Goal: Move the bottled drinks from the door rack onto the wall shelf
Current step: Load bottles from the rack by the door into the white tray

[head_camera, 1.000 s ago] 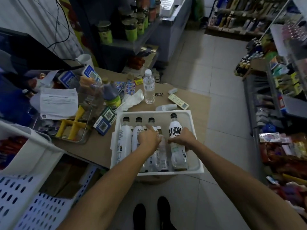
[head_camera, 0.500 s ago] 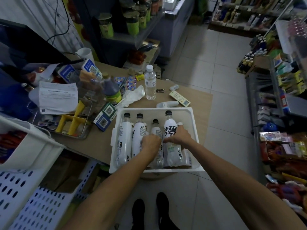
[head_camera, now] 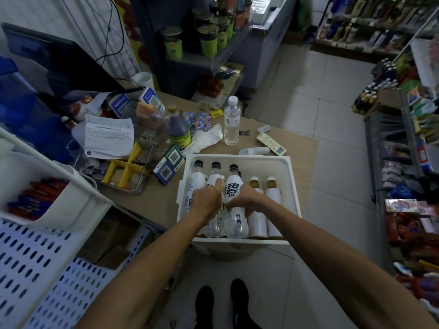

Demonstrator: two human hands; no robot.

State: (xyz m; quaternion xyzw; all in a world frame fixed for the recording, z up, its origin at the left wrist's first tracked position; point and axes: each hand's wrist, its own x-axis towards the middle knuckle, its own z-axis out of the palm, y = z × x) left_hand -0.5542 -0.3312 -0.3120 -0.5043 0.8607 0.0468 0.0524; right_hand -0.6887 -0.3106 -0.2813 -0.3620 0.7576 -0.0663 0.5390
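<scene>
A white plastic rack [head_camera: 291,186] lies on the brown counter and holds several bottled drinks lying side by side. My left hand [head_camera: 206,198] grips a black-capped white bottle [head_camera: 214,179] in the middle-left of the rack. My right hand [head_camera: 244,200] grips the neighbouring black-capped bottle with large black characters [head_camera: 234,186]. Another black-capped bottle [head_camera: 196,179] lies at the far left. Two white-capped bottles with brown necks [head_camera: 272,193] lie uncovered at the right of the rack.
The counter [head_camera: 301,148] carries a clear water bottle [head_camera: 231,122], a remote [head_camera: 270,143], a dark jug [head_camera: 178,129], QR-code stands and a yellow-divided tray [head_camera: 123,172]. White perforated shelving [head_camera: 35,257] stands at lower left. Stocked shop shelves [head_camera: 408,162] line the right; tiled floor lies between.
Both hands shifted the gripped bottles leftward in the rack. That uncovered two white-capped bottles at the right side. The camera tilted slightly.
</scene>
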